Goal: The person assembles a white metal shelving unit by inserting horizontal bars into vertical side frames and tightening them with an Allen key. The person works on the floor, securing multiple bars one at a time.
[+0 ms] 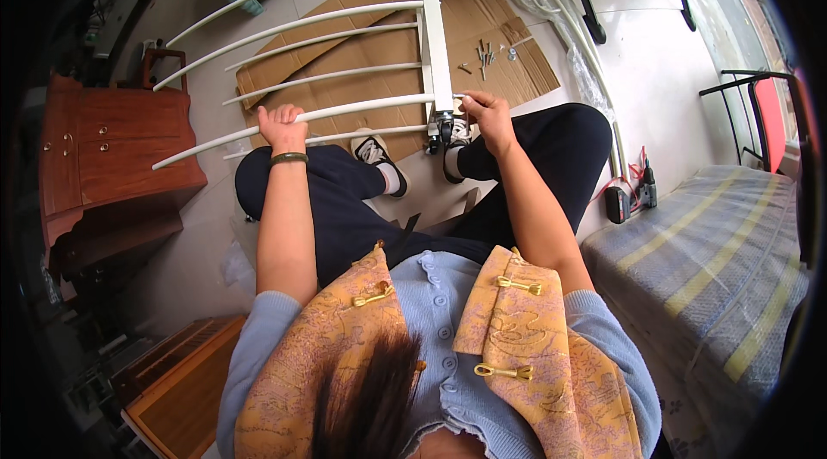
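The person sits on the floor with knees drawn up, and the white metal rack (345,71) lies just beyond the shins, tilted up off the cardboard sheet (482,37). Its upright bar (433,28) runs near to far, while the curved rods fan out from it toward the left.

The left hand (282,127) is clenched around one of the nearest rods (362,107), out toward its free end, steadying the frame. The right hand (487,112) is closed at the near end of the upright bar, right where that same rod meets it (whether the fingers pinch a small fitting there or only the bar, I cannot tell). So both hands sit on the near edge of the rack, the right one at the joint and the left well out along the rod.

Farther off, a scatter of screws (487,54) lies on the cardboard, right of the bar. A cordless drill (633,192) rests on the floor to the right, beside a striped mattress (706,269).
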`<state>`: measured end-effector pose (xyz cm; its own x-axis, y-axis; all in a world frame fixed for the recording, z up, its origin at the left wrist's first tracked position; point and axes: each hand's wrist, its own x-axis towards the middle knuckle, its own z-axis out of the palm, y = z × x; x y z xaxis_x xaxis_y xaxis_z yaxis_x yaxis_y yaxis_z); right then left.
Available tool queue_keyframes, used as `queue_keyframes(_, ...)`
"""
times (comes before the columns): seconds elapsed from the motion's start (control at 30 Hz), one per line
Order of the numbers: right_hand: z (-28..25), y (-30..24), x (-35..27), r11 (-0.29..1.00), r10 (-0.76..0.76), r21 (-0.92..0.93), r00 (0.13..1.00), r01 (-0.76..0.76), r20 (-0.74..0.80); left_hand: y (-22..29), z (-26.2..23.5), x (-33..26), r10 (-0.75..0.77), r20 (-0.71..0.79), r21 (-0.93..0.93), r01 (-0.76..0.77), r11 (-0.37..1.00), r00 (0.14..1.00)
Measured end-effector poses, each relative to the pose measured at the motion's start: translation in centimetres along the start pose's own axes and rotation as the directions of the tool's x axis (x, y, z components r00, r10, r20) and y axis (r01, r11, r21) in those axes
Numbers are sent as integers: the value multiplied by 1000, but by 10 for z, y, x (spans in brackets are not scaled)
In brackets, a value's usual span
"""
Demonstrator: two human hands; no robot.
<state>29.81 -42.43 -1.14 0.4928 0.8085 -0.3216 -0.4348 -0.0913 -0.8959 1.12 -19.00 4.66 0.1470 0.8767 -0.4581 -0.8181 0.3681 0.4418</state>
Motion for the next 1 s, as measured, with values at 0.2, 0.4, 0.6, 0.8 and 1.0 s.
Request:
queue_keyframes(0.2, 3, -19, -9, 983, 117, 140, 993, -116, -4, -2, 0, 1, -9, 26, -13, 9, 1000, 1000)
queue_keyframes(0.4, 0, -29, -31, 986, 26, 162, 998, -36, 64, -2, 1, 1, 7, -4, -21, -7, 1000, 1000)
queue_keyframes(0.6, -12, -12, -13, 958, -178, -210, 980, 193, 88, 0, -3, 9, -30, 54, -11, 31, 999, 998)
queue_keyframes(0.8, -1, -31, 28, 985, 33, -173, 998, -24, 49, -3, -2, 6, 17, 24, 0, -17, 1000, 1000)
queue_keyframes(1.0, -3, -15, 40, 949, 314, -38, 944, -312, 104, -2, -1, 5, -14, 121, -42, 20, 999, 993)
